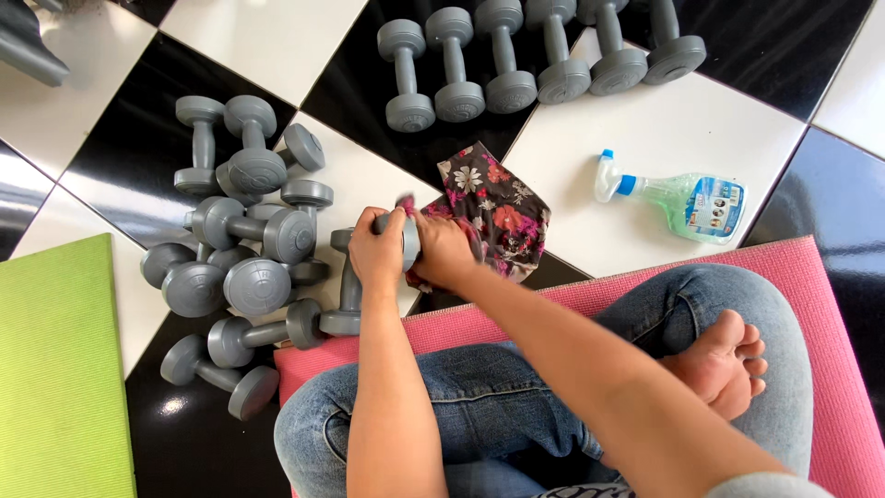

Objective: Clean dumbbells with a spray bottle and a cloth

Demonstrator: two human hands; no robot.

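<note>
Presently, item one: a grey dumbbell (pixel 408 242), clasped at one end by the left hand (pixel 376 251), fingers curled round its head. Item two: a floral cloth (pixel 493 214), dark brown with pink and white blooms, pressed against the same dumbbell by the right hand (pixel 444 251), fingers closed over cloth and metal together; most of the cloth trails away from the grip on the right-hand side, lying on the black and white floor tiles (pixel 664 129).

Just left of the grip: a second grey dumbbell (pixel 348 281) standing near upright, then a loose heap of grey dumbbells (pixel 244 267), some stacked, some lying flat.

Beyond the grip, farther from the person: a row of six grey dumbbells (pixel 535 60), side by side.

Right of the grip, well apart: a clear spray bottle (pixel 682 198) with blue and white trigger, lying on its side on a white tile.

Below the grip: a pink mat (pixel 830 369), bearing the person's crossed legs in blue jeans (pixel 498 397), one bare foot (pixel 724 364) showing.

Far left: a green mat (pixel 60 369).
</note>
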